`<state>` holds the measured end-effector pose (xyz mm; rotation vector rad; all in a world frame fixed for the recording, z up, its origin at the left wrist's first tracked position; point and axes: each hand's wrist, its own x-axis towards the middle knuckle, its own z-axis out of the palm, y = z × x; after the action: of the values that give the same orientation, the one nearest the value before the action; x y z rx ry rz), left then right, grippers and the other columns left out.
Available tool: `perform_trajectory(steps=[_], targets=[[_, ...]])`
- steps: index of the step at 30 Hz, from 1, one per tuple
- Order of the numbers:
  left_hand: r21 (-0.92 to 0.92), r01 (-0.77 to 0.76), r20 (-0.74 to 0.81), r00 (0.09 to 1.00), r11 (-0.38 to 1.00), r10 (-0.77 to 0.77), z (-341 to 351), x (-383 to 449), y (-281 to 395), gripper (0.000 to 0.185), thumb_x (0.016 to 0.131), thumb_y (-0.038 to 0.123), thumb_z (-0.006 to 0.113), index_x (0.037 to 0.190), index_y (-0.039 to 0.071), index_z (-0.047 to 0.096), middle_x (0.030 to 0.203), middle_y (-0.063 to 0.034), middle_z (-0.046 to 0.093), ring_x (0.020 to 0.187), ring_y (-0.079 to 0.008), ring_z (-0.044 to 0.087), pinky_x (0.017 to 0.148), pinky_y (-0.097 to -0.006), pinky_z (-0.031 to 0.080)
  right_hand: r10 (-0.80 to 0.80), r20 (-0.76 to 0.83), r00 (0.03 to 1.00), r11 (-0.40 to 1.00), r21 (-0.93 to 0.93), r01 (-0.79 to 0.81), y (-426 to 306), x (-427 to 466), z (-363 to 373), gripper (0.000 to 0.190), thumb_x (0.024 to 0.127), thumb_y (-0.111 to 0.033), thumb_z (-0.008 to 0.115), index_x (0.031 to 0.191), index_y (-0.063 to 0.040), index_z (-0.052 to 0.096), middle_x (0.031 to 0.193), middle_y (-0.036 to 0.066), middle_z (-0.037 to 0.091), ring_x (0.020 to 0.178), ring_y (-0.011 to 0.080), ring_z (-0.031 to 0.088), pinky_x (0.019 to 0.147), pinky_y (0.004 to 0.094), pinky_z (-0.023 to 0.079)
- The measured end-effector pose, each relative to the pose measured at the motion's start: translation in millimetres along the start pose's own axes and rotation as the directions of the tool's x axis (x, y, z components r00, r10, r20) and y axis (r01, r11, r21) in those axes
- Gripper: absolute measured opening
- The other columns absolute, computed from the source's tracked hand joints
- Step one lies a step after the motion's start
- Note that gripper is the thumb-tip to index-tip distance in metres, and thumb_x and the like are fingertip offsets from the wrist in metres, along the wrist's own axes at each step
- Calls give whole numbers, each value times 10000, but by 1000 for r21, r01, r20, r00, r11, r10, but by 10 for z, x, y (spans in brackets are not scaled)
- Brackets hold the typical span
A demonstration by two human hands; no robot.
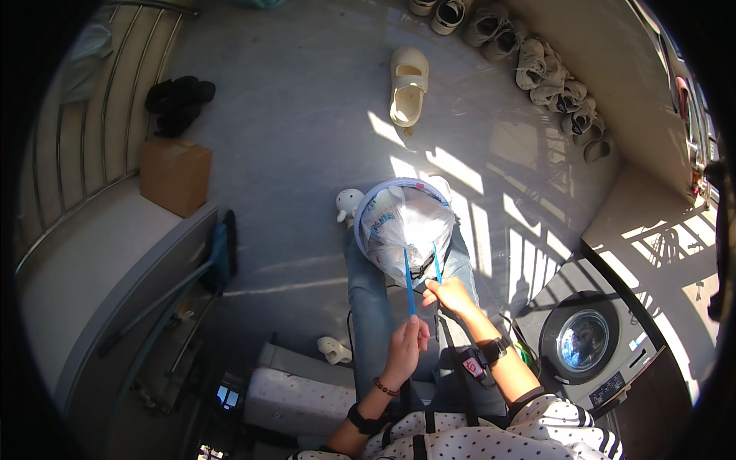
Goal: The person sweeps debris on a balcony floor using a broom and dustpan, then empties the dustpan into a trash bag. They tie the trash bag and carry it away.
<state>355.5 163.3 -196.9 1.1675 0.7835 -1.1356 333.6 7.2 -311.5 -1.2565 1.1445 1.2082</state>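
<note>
A bucket-like bin with a pale round rim [360,221] stands upright between my knees. Stuffed in it is a translucent white plastic bag [428,221] with blue print, its top gathered towards me. Two blue drawstrings run from the bag. My left hand [409,339] pinches the end of the longer drawstring [409,287], pulled taut. My right hand [447,294] is closed around the shorter drawstring [437,261], close to the bag. Dark cords hang by my right hand, and what they join to is hidden.
One cream clog [409,86] lies on the grey floor ahead. Several pairs of shoes [535,66] line the right wall. A front-loading washing machine [581,339] is at my right. On the left are a cardboard box [175,175], black shoes [178,103] and metal railings [106,103].
</note>
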Motion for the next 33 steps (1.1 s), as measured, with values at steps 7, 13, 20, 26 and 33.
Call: perform_trajectory(steps=[7,13,20,26,33], targets=[[11,-28,3,1000,1000,28,34,53,-79,436,1030,347,314,768,66,520,586,17,445,507,-50,385,471,-202,288,-19,-42,999,968,249,29,303,448,572,224,853,-175,604,850,41,664,750,123,674,628,181,650,566,284,489],[50,5,-1,1000,999,-5,-70,2,-126,437,1031,344,314,761,66,519,576,26,421,509,-48,382,475,-198,296,132,-277,952,980,182,-83,290,594,379,185,832,-113,618,845,67,661,676,114,683,677,186,677,623,299,504],[30,-3,-44,999,1000,4,-62,-57,-100,398,1028,341,322,841,54,525,600,6,484,490,-41,357,460,-188,282,-136,-247,959,986,-127,107,195,164,138,230,868,-222,593,797,-20,679,629,88,667,631,146,639,605,276,478],[96,62,-55,997,993,-57,-85,7,8,386,1019,328,359,888,27,562,660,-27,597,536,-54,439,522,-206,355,-231,-165,959,926,264,269,87,-602,-124,278,945,-210,495,747,-33,580,592,-17,492,522,69,431,498,237,352],[200,-2,-15,1000,980,5,8,551,-201,377,987,329,435,923,22,645,700,6,621,467,-24,374,433,-186,295,-287,-204,936,923,203,327,61,-818,218,267,952,-210,472,821,-12,594,614,16,528,561,98,479,531,280,388]])
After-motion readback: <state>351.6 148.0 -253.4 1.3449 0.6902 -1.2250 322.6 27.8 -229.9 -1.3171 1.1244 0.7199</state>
